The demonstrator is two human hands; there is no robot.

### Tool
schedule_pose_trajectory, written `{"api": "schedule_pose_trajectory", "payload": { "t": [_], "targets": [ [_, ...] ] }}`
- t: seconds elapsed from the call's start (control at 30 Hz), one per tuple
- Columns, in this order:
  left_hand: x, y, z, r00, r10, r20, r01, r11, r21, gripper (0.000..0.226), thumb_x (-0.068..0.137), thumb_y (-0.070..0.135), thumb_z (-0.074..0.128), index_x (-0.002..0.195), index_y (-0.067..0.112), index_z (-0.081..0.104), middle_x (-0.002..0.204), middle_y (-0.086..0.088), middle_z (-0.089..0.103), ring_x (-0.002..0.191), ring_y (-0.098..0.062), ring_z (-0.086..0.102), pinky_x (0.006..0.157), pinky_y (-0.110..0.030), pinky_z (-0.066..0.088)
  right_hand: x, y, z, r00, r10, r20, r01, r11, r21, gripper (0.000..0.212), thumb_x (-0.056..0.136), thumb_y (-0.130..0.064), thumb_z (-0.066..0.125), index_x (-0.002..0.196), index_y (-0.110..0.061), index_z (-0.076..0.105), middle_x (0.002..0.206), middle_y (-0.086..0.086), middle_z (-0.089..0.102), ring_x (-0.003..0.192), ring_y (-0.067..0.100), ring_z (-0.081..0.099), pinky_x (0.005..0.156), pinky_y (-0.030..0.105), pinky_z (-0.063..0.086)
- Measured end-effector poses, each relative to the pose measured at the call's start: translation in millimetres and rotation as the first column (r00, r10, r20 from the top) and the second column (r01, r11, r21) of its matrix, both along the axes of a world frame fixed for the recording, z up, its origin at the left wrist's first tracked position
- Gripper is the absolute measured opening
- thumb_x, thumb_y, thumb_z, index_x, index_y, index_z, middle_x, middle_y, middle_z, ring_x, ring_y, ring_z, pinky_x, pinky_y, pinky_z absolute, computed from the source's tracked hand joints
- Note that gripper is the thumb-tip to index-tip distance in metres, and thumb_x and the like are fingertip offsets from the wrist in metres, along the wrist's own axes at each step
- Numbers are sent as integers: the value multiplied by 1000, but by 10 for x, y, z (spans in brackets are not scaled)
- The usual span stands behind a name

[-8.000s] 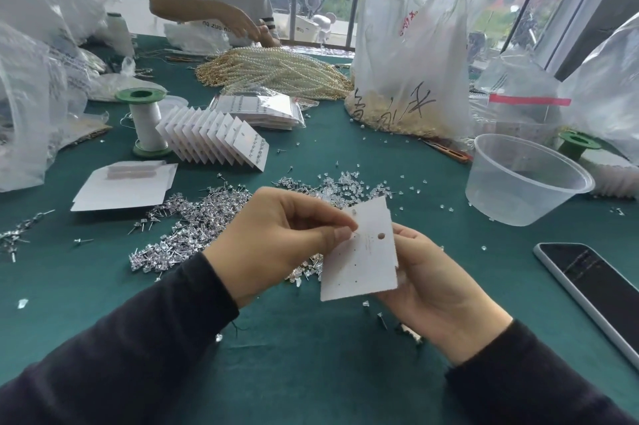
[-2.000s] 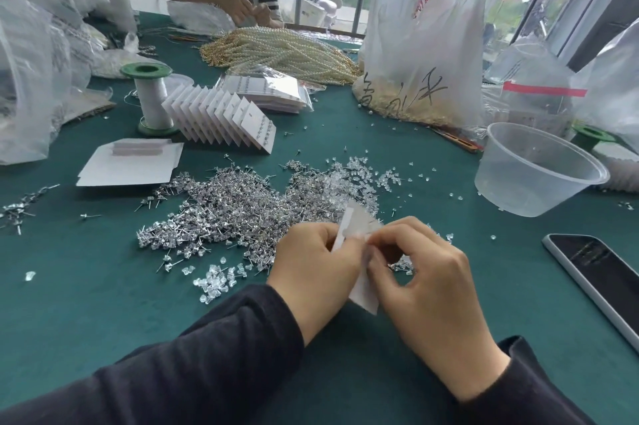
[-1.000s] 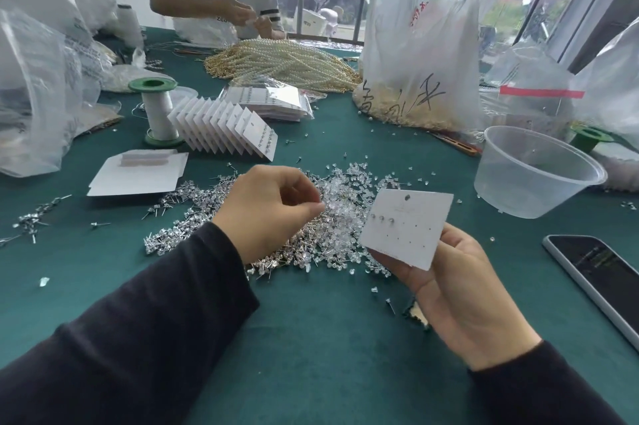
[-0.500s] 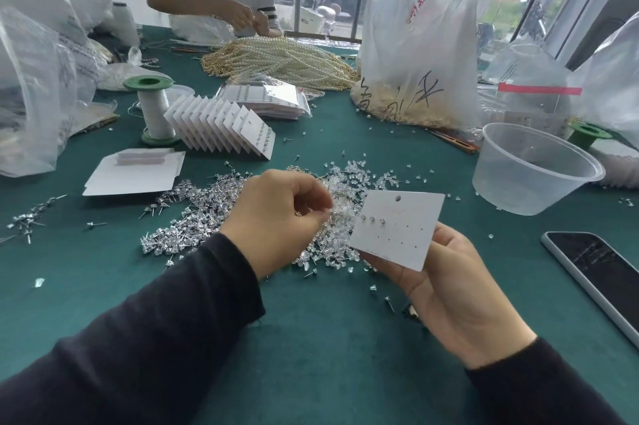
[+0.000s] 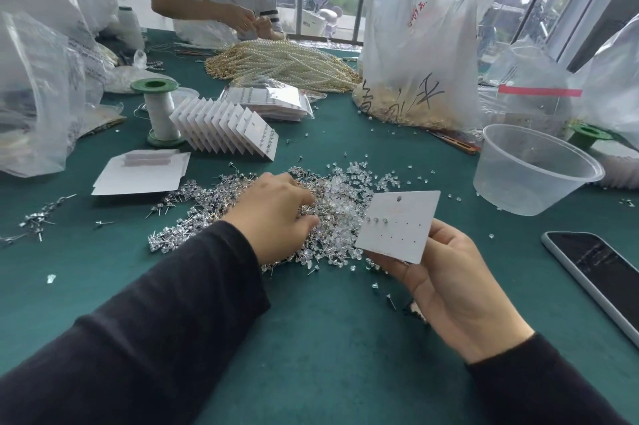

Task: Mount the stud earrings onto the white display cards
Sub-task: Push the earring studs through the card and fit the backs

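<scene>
White card (image 5: 397, 227) is pinched in my right hand (image 5: 449, 281), thumb on its right edge and fingers behind it, so it is held above the green table (image 5: 311, 338), tilted and facing me; three studs (image 5: 377, 219) sit at the left of its top row, and the other small holes are bare; my left hand (image 5: 276, 213) is down on the heap of loose stud earrings (image 5: 207, 203) just left of the card, fingers curled into it, and I cannot tell if a stud is already between the fingertips; I judge that the step in hand is picking the fourth stud, so this card is far from full; the next move asks for one single stud taken by its head, post pointing forward, brought to the next free hole of the top row and pushed straight through while the right hand holds the card stiff; a back from the transparent pieces (image 5: 345, 182) mixed in the heap will probably be needed behind; farther out, the clear plastic tub (image 5: 532, 179) at my right looks almost empty; the big thin bag (image 5: 415, 44) with handwriting holds small golden parts at its bottom; a clear sleeve (image 5: 276, 103) holds a stack of cards, and filled cards (image 5: 224, 127) stand in a row before it.
</scene>
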State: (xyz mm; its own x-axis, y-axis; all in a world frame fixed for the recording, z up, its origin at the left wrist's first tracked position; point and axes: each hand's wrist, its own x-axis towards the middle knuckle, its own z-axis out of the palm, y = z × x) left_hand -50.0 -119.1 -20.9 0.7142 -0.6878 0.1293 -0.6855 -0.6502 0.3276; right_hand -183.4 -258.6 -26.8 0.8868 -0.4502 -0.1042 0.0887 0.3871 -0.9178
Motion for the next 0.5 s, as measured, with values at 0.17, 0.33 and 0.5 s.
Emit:
{"api": "schedule_pose_trajectory", "payload": {
  "t": [0.17,0.33,0.5],
  "targets": [
    [65,-118,-17,994,-30,104,25,999,41,32,94,18,40,124,15,52,125,-4,49,117,-22,38,104,-44,31,7,9,1,1000,-19,-1,19,1000,1,26,59,-10,65,84,-2,68,89,14,73,78,23,70,68,32,59],
    [121,-77,21,995,-93,41,87,988,126,26,92,21,47,115,20,59,120,1,54,115,-18,46,105,-39,29,4,9,12,1000,-29,-4,29,1000,4,26,59,-8,64,83,-1,67,86,12,73,75,21,70,66,31,59],
    [144,107,187,978,-178,-108,183,982,36,11,82,19,65,88,26,69,96,8,64,93,-11,56,92,-36,46,3,5,20,1000,-28,2,28,1000,-3,28,59,-7,63,86,0,66,83,10,74,73,19,70,66,31,59]
  ]
}}
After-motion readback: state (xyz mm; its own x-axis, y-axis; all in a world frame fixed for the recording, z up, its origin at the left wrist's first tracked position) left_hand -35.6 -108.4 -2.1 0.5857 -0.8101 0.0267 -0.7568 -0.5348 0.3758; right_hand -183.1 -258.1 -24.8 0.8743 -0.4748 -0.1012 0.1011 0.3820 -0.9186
